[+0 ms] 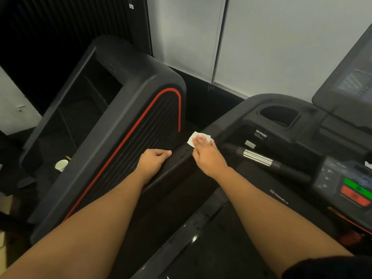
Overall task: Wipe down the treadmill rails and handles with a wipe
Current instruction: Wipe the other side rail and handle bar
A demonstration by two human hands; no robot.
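The right grip [208,158] lies flat with its fingers straight and close together, pressing a wipe [193,136] onto the black side rail [182,153] of the treadmill. The wipe is small, white and slightly crumpled; its far and left corners stick out from under the fingertips. Just left and nearer, the left grip [153,161] curls its fingers over the same rail's left edge. To the right runs a black handle [259,159] with a ribbed silver band, and further right a console [330,178] with green and red buttons. On the left stands a black machine [124,109] with a red stripe.
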